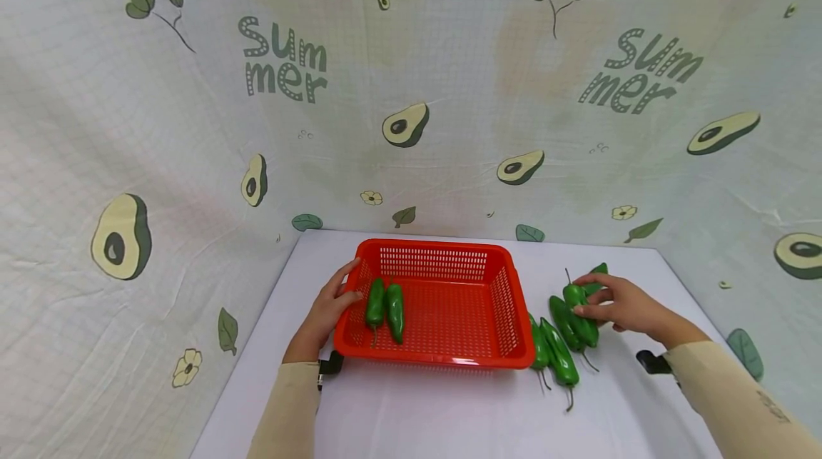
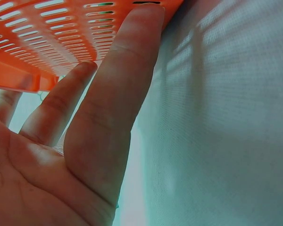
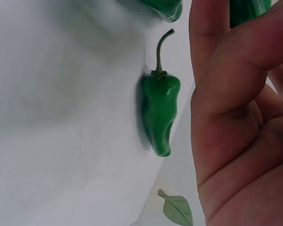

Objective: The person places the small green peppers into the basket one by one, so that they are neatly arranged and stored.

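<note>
A red plastic basket (image 1: 437,357) with slotted walls stands on the table, two green chili peppers (image 1: 394,313) lying inside it near its left wall. At that side, my left hand (image 1: 330,309) holds the rim, thumb over it; the left wrist view shows other fingers against the slotted outer surface. To the right of the basket, my right hand (image 1: 616,305) pinches a green chili pepper (image 1: 574,295) between thumb and fingers, above other peppers. In the right wrist view this pepper (image 3: 245,10) is mostly hidden by the fingers.
Several green chili peppers (image 1: 560,355) lie between the basket and my right hand, some against the basket's right side. One separate pepper (image 3: 160,113) lies beyond the hand. White cloth (image 1: 449,159) with avocado prints hangs around the white table (image 1: 417,416).
</note>
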### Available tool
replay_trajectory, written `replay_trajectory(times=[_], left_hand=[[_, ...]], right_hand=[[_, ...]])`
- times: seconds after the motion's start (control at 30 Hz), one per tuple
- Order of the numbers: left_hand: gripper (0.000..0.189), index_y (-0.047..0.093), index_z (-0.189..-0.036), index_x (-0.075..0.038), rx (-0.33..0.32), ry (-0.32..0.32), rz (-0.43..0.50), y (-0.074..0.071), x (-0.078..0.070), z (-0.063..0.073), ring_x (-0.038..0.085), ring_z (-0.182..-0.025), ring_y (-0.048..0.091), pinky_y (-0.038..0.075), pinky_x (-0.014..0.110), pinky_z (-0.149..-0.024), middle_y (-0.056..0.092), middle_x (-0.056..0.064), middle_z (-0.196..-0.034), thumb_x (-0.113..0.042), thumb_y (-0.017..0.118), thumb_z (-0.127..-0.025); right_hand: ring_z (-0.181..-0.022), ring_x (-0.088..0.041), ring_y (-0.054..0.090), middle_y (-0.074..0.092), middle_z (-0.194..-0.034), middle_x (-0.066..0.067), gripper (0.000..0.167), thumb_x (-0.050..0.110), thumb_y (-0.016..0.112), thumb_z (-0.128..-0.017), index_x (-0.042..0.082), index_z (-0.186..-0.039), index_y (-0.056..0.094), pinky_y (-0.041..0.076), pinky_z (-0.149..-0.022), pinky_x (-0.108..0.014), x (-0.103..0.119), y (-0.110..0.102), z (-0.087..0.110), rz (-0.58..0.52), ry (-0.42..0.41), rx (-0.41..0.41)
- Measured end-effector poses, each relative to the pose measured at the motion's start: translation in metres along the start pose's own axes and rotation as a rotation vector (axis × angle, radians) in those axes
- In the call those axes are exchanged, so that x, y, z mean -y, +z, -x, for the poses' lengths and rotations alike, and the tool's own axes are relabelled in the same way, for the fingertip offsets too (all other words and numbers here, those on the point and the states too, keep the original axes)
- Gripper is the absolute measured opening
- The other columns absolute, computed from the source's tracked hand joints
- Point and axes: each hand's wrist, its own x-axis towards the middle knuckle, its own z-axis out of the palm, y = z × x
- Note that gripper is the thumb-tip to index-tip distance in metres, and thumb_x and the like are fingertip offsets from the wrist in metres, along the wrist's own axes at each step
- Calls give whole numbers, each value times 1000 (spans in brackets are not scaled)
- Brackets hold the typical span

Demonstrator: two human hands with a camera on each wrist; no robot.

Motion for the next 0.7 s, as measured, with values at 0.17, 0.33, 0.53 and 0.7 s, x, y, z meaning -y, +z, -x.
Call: replay_trajectory(times=[0.17,0.33,0.53,0.7], left_hand=[[69,42,-158,-50,-3,-1,-6,0,-1,0,39,-121,66,62,49,-87,57,18,-149,-19,63,-100],[69,42,-159,-49,-3,5,-7,0,-1,1,39,-121,66,62,49,-87,57,19,-148,-18,62,-100],[68,42,-159,-48,-4,11,-8,0,-2,2,38,-120,66,63,48,-87,57,19,-149,-19,62,-101],[67,42,-159,-47,1,16,-4,1,-2,1,38,-120,66,63,47,-87,57,19,-148,-18,61,-101]], right_hand=[[-78,-26,70,73,-99,-8,75,39,84,-91,6,-148,48,53,-54,-34,7,2,-4,9,0,-9],[-81,-24,73,74,-100,-8,75,42,83,-91,6,-147,48,58,-61,-39,19,3,-10,21,-10,-25],[-83,-26,74,76,-102,-8,77,42,83,-90,7,-147,46,60,-63,-40,38,5,-18,-19,-25,-16],[-84,-30,74,76,-102,-9,76,42,84,-90,9,-147,46,61,-65,-40,51,6,-24,-40,-32,-13]])
